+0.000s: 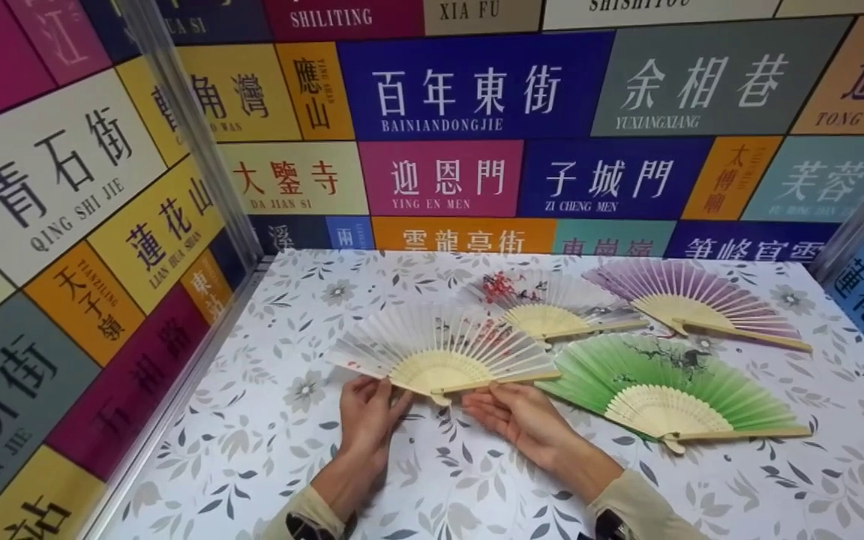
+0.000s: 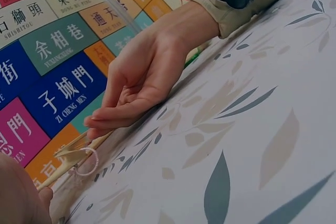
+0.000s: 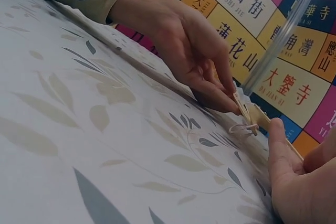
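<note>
A white paper fan (image 1: 443,347) lies spread open on the floral tablecloth (image 1: 267,420), and both hands hold it. My left hand (image 1: 385,388) pinches its left bamboo guard near the pivot; the right wrist view shows this left hand (image 3: 231,100) with fingertips on the fan's pivot (image 3: 247,115), where a small string loop hangs. My right hand (image 1: 489,394) lies palm up under the right guard, thumb on the stick. In the left wrist view the right hand (image 2: 97,124) meets the fan's stick end and ring (image 2: 79,158).
Three more open fans lie on the table: a green one (image 1: 664,379) right beside my right hand, a white one with red blossoms (image 1: 544,304) behind, and a purple one (image 1: 694,300) at the back right. Walls of coloured street-name panels (image 1: 439,176) enclose the table's left, back and right.
</note>
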Demonstrator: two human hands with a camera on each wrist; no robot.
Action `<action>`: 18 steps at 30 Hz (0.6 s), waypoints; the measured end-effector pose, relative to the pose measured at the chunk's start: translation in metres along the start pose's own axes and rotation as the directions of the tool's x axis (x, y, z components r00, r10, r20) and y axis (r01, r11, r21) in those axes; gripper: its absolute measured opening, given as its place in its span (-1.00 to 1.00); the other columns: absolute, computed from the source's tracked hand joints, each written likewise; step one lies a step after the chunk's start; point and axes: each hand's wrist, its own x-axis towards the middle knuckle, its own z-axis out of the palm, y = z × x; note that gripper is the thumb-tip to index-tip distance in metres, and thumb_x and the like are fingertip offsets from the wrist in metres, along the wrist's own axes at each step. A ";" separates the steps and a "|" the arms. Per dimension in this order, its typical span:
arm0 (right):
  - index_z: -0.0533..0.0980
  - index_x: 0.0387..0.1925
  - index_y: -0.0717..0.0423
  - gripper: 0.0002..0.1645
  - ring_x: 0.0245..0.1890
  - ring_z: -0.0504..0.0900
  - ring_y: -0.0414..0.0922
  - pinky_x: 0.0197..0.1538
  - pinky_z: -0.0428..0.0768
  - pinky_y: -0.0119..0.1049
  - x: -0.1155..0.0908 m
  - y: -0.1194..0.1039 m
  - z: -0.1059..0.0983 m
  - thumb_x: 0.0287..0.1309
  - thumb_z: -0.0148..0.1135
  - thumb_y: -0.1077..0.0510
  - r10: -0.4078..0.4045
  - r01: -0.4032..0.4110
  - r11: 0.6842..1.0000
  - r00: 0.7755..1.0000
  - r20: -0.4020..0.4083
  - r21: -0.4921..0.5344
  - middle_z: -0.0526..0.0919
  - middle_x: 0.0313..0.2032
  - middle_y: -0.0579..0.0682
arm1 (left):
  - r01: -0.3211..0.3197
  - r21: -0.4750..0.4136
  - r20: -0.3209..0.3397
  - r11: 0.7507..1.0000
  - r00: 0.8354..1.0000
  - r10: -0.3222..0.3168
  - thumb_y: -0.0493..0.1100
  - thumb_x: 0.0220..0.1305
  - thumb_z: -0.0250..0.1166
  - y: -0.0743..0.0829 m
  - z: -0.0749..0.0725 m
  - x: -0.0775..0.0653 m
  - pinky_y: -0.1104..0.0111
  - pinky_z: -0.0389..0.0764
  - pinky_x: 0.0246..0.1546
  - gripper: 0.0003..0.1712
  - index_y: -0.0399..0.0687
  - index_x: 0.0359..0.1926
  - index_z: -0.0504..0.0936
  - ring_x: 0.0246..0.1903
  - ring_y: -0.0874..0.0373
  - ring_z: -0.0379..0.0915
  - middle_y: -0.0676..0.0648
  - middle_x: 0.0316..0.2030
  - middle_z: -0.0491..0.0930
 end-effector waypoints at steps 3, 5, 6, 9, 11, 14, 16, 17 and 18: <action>0.25 0.27 0.49 -0.50 0.03 0.73 0.04 0.28 0.65 -0.16 0.000 0.001 0.002 0.52 -0.02 0.17 0.014 -0.014 1.000 1.000 0.023 -0.005 0.71 -0.02 0.25 | 0.006 -0.003 -0.008 1.000 1.000 -0.006 -0.36 0.52 0.00 0.004 -0.005 -0.001 0.13 0.71 0.14 -0.56 -0.34 0.29 0.09 0.20 -0.24 0.48 -0.41 0.23 0.29; 0.24 0.29 0.48 -0.49 0.06 0.71 0.06 0.30 0.63 -0.14 0.000 0.002 0.004 0.53 -0.03 0.18 0.024 -0.024 1.000 0.999 0.038 0.000 0.69 0.02 0.28 | 0.024 -0.009 -0.006 1.000 1.000 -0.024 -0.35 0.53 0.00 0.007 -0.007 -0.002 0.12 0.70 0.17 -0.54 -0.35 0.31 0.07 0.22 -0.21 0.47 -0.40 0.24 0.28; 0.24 0.29 0.48 -0.50 0.08 0.70 0.08 0.32 0.62 -0.13 0.000 0.002 0.004 0.53 -0.04 0.18 0.029 -0.029 1.000 0.999 0.046 0.001 0.68 0.04 0.29 | 0.036 -0.013 -0.001 0.999 0.999 -0.036 -0.34 0.53 0.00 0.009 -0.009 -0.002 0.11 0.68 0.19 -0.53 -0.36 0.33 0.08 0.23 -0.20 0.46 -0.40 0.25 0.29; 0.23 0.30 0.47 -0.50 0.12 0.68 0.09 0.34 0.59 -0.12 -0.001 0.002 0.005 0.53 -0.05 0.20 0.040 -0.040 0.999 0.997 0.067 0.006 0.63 0.11 0.34 | 0.077 -0.021 0.030 0.997 0.997 -0.076 -0.30 0.53 0.01 0.015 -0.012 -0.004 0.09 0.60 0.29 -0.45 -0.42 0.39 0.06 0.30 -0.19 0.38 -0.41 0.29 0.28; 0.22 0.31 0.48 -0.49 0.13 0.68 0.09 0.34 0.59 -0.12 -0.001 0.003 0.006 0.53 -0.04 0.19 0.044 -0.044 0.999 0.996 0.077 0.010 0.60 0.14 0.36 | 0.097 -0.001 0.044 0.995 0.994 -0.097 -0.27 0.51 0.03 0.019 -0.013 -0.008 0.09 0.52 0.37 -0.39 -0.44 0.42 0.05 0.35 -0.18 0.31 -0.40 0.31 0.27; 0.22 0.31 0.48 -0.46 0.11 0.69 0.07 0.33 0.60 -0.13 -0.001 0.003 0.006 0.52 -0.01 0.17 0.048 -0.049 0.999 0.995 0.084 0.011 0.60 0.15 0.36 | 0.112 0.049 0.063 0.993 0.991 -0.115 -0.22 0.47 0.10 0.025 -0.014 -0.014 0.11 0.40 0.46 -0.39 -0.42 0.38 0.13 0.36 -0.13 0.26 -0.34 0.31 0.26; 0.22 0.32 0.47 -0.44 0.11 0.69 0.06 0.33 0.60 -0.14 -0.001 0.004 0.006 0.51 0.01 0.16 0.054 -0.054 0.999 0.994 0.090 0.004 0.60 0.15 0.35 | 0.101 0.076 0.094 0.992 0.990 -0.108 -0.20 0.44 0.14 0.030 -0.012 -0.018 0.10 0.27 0.53 -0.39 -0.40 0.36 0.15 0.38 -0.11 0.21 -0.31 0.33 0.22; 0.22 0.32 0.47 -0.43 0.11 0.69 0.07 0.33 0.61 -0.14 -0.001 0.004 0.006 0.50 0.02 0.15 0.057 -0.058 0.998 0.994 0.095 0.000 0.60 0.15 0.35 | 0.098 0.086 0.113 0.991 0.988 -0.108 -0.19 0.43 0.15 0.033 -0.011 -0.020 0.09 0.20 0.56 -0.38 -0.37 0.37 0.16 0.41 -0.10 0.17 -0.30 0.36 0.20; 0.23 0.32 0.46 -0.43 0.11 0.69 0.07 0.33 0.61 -0.14 -0.001 0.005 0.007 0.49 0.03 0.14 0.061 -0.061 0.998 0.993 0.099 -0.007 0.61 0.14 0.34 | 0.100 0.101 0.121 0.990 0.986 -0.112 -0.16 0.42 0.18 0.036 -0.011 -0.023 0.06 0.10 0.60 -0.29 -0.36 0.42 0.10 0.47 -0.10 0.08 -0.30 0.42 0.12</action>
